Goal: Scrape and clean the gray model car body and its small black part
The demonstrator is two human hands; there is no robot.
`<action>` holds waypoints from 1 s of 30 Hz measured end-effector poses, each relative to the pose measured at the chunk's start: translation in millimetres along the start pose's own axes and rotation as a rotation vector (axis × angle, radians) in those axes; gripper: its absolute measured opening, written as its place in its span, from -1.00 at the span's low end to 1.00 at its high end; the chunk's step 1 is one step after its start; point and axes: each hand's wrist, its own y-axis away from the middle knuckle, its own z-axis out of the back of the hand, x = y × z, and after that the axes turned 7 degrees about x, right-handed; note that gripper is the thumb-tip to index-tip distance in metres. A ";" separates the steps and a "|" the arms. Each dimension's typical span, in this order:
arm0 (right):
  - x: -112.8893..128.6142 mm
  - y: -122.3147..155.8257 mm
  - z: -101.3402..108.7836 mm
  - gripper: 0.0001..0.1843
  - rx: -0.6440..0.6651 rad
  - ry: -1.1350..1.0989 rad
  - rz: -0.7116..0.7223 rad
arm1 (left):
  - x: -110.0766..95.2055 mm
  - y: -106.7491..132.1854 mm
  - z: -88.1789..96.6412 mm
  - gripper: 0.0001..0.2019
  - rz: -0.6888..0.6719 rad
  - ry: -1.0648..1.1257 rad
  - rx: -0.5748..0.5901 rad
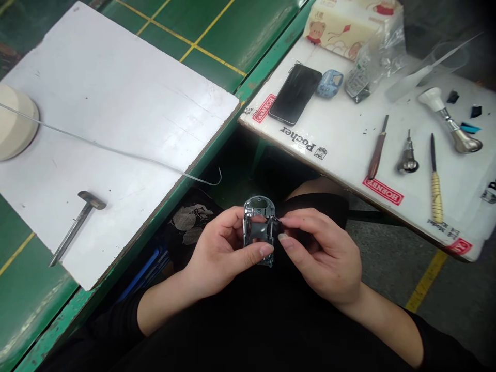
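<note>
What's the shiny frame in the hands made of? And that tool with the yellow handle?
The small frame looks like silvery metal, maybe plated, because it glints. The yellow-handled tool has a glossy grip, perhaps painted wood or plastic; its dark shaft looks like metal.

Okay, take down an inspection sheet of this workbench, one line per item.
surface: a white board and a Hornby-printed white board on a green bench.
job's things: a small metal frame with a dark curved part, held above the lap.
clutter: a phone, a blue case, a plastic bag, a wooden-handled tool, a yellow-handled tool.
hands: the left hand and right hand both grip the frame.
cables: a thin clear cord crosses the left board.
surroundings: a grey floor with a yellow line.
</note>
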 end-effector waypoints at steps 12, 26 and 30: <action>-5.1 0.4 0.1 -0.80 -0.004 0.039 -0.015 | -0.1 -1.6 1.4 -0.64 0.038 0.060 0.056; -9.6 3.8 5.2 -0.80 -0.040 0.030 -0.042 | 0.4 -5.9 -5.0 -0.65 0.040 -0.003 0.064; -12.7 5.2 6.5 -0.80 -0.053 0.030 -0.047 | -0.2 -6.2 -8.0 -0.64 0.056 0.002 0.064</action>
